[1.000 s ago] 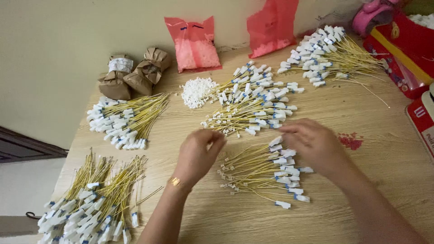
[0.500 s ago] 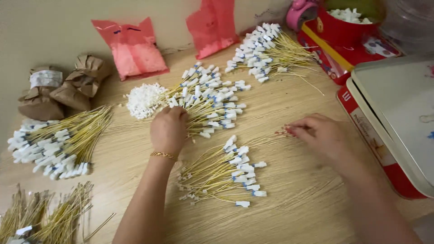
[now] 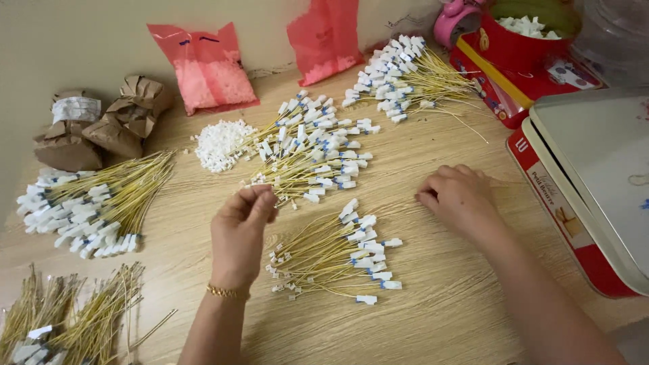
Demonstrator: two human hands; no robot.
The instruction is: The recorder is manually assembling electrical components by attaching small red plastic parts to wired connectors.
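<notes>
My left hand [image 3: 241, 230] hovers over the wooden table [image 3: 446, 304], fingers pinched together at a small white connector, just below a pile of yellow wires with white plugs [image 3: 311, 152]. My right hand [image 3: 456, 199] rests fingers-down on the table, its fingertips at the end of a thin yellow wire. Between both hands lies a smaller bundle of yellow wires [image 3: 334, 253] with white connectors on both ends. A heap of loose white connectors [image 3: 218, 143] sits above the left hand.
More wire bundles lie at the left [image 3: 88, 203], lower left [image 3: 67, 324] and far back [image 3: 405, 71]. Two pink bags [image 3: 206, 67] lean on the wall beside crumpled brown paper bags [image 3: 101, 132]. A red box with a white tray [image 3: 588, 182] fills the right side.
The view shifted. My left hand pulled back from the white connector heap toward me, now pinched. My right hand stayed by the wire end on the table.
</notes>
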